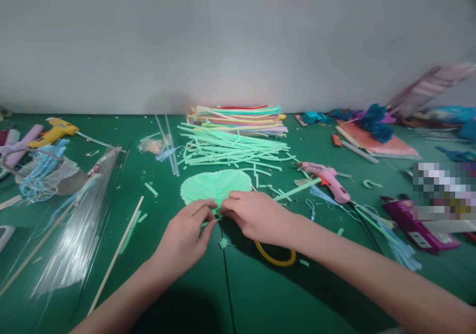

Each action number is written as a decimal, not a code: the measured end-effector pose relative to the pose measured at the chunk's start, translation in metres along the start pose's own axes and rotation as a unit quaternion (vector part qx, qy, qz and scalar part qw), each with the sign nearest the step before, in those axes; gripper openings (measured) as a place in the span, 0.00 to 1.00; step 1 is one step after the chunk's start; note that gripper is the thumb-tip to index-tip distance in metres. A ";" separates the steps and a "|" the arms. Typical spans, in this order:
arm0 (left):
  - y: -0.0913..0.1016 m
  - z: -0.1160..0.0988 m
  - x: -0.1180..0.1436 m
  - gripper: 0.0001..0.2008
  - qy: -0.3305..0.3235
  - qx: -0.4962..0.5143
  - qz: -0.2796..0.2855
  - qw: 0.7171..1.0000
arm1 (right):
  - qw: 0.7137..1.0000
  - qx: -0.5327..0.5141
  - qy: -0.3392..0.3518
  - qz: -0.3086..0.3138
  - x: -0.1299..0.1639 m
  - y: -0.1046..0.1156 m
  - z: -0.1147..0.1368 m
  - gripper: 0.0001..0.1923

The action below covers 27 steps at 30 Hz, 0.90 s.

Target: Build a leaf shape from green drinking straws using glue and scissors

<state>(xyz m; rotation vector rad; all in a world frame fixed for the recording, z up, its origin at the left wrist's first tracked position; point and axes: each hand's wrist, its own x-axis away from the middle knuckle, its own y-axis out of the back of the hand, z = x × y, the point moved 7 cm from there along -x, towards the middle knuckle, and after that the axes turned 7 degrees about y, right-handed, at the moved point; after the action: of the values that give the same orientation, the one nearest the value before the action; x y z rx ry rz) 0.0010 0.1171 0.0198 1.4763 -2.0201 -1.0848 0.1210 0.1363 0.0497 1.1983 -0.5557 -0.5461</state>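
Observation:
A light green fan-shaped piece, made of straws laid side by side, lies flat on the green table. My left hand and my right hand meet at its near, narrow end and pinch it between the fingertips. Just behind it lies a loose pile of pale green straws. A yellow ring shows partly under my right wrist.
A stack of coloured sheets stands at the back. A pink glue gun lies to the right, a yellow glue gun far left. Clear plastic sleeves and a thin wooden stick lie left. Blue paper pieces sit back right.

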 end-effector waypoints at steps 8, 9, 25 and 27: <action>0.004 -0.002 0.002 0.06 -0.032 -0.026 -0.011 0.999 | 1.000 -0.003 -0.001 -0.018 0.005 -0.003 -0.003 0.11; 0.005 -0.003 0.002 0.06 -0.039 -0.031 -0.013 0.999 | 1.000 -0.008 0.000 -0.028 0.009 -0.003 -0.005 0.11; 0.008 -0.005 0.001 0.05 -0.078 -0.065 -0.027 0.995 | 0.983 0.084 0.014 -0.161 0.037 0.010 0.003 0.07; 0.009 -0.005 0.000 0.06 -0.081 -0.067 -0.026 0.994 | 0.985 0.078 0.030 -0.154 0.028 0.000 0.006 0.07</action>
<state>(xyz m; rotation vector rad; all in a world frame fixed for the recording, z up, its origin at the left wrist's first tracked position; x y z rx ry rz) -0.0010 0.1163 0.0302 1.4204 -1.9813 -1.3741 0.1373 0.1136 0.0548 1.4567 -0.3684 -0.7359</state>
